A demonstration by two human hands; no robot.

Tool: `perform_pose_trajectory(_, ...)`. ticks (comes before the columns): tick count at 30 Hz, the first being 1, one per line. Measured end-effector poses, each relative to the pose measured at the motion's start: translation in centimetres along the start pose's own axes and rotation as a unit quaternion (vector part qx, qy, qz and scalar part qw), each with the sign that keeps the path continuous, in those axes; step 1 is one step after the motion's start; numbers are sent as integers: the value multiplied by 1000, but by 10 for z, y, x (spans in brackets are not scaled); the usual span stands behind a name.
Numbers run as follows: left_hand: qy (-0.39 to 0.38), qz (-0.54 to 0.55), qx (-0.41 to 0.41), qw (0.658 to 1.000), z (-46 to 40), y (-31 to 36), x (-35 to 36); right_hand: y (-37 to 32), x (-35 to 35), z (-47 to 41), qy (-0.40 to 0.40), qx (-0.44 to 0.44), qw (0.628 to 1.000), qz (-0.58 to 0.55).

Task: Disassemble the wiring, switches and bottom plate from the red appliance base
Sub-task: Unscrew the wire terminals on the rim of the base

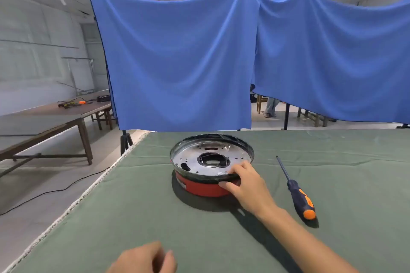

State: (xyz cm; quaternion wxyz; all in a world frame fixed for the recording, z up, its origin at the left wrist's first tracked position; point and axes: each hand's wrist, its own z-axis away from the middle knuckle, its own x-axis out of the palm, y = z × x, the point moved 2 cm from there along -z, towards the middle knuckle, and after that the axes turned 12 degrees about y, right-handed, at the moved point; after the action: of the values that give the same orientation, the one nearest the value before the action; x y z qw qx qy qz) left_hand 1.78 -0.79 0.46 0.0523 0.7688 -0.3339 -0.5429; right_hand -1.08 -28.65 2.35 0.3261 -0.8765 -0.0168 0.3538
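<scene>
The red appliance base [200, 188] sits in the middle of the green-covered table [155, 217]. A shiny metal plate [193, 157] with a central hole and a raised rim tops it. My right hand [246, 184] grips the base at its near right edge, fingers over the rim and thumb on the red side wall. My left hand [144, 258] hovers low at the near edge of the view with its fingers loosely curled and nothing in it. No wiring or switches are visible from this angle.
A screwdriver [297, 193] with a black and orange handle lies on the cloth to the right of the base. Blue cloths [182, 62] hang behind the table. A wooden table [55, 122] with tools stands at the left, a black cable on the floor.
</scene>
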Motion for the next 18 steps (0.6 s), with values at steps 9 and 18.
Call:
perform_pose_trajectory(9, 169, 158, 69, 970, -129, 66, 18, 4, -20, 0, 58, -14, 997, -41)
perform_pose_trajectory(18, 174, 178, 397, 883, -117, 104, 71, 18, -41, 9, -8, -10, 1000, -28)
